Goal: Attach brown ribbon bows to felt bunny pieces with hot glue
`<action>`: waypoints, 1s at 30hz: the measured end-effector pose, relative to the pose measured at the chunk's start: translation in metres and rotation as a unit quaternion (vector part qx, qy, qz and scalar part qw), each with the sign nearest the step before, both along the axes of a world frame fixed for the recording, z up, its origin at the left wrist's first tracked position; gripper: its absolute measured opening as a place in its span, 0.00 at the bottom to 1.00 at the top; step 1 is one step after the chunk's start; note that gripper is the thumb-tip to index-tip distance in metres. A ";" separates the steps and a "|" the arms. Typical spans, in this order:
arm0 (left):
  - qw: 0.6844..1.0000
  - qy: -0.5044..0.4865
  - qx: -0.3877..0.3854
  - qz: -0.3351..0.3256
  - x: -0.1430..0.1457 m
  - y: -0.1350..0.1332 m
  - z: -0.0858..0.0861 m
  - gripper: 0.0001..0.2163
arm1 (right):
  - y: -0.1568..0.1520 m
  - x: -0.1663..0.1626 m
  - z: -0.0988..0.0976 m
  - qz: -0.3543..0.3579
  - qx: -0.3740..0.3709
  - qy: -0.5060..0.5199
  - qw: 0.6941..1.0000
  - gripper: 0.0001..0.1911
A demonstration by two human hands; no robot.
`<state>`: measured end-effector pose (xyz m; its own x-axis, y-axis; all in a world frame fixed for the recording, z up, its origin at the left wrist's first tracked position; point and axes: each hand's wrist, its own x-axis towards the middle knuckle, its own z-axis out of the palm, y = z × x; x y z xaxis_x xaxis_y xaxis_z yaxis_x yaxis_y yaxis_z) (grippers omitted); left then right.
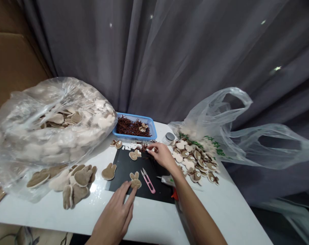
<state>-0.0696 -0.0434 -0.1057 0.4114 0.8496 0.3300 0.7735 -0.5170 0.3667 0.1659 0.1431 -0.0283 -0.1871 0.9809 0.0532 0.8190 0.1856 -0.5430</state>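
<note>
My left hand [120, 207] lies at the near edge of the black mat [118, 185], fingers stretched out, fingertips touching a small brown plush bunny head [135, 180]. Farther back, my right hand [159, 153] pinches thumb and finger together beside some dark brown bows [143, 147]; whatever is in the pinch is too small to tell. Between the hands lie pink thread snips [148, 181]. Another bunny piece [108, 171] rests at the mat's left edge, and one with a white tag [134, 155] lies on its upper part. A glue gun [168, 180] sits partly under my right forearm.
Left stands a big clear bag [54, 136] of plush pieces, with loose pieces [79, 183] before it. A blue basket [136, 136] at the back holds brown bows. Right are a grey-lidded jar [169, 136], a pile of tagged bunnies [195, 160] and a plastic bag [215, 119].
</note>
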 end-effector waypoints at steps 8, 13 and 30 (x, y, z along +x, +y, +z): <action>1.000 0.011 0.004 -0.001 0.000 -0.001 0.001 0.29 | 0.020 -0.030 -0.020 -0.020 0.004 -0.069 0.997 0.07; 1.000 0.000 0.001 -0.003 0.002 -0.001 0.002 0.27 | 0.012 -0.021 -0.020 -0.007 0.022 -0.058 0.998 0.07; 1.000 -0.014 -0.022 -0.013 0.004 0.000 0.006 0.28 | -0.003 -0.025 -0.008 -0.062 0.009 -0.082 0.995 0.10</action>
<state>-0.0656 -0.0438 -0.0997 0.4240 0.8529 0.3047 0.7494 -0.5193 0.4108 0.1410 0.1401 -0.0361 -0.0732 0.9961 0.0494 0.9135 0.0868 -0.3975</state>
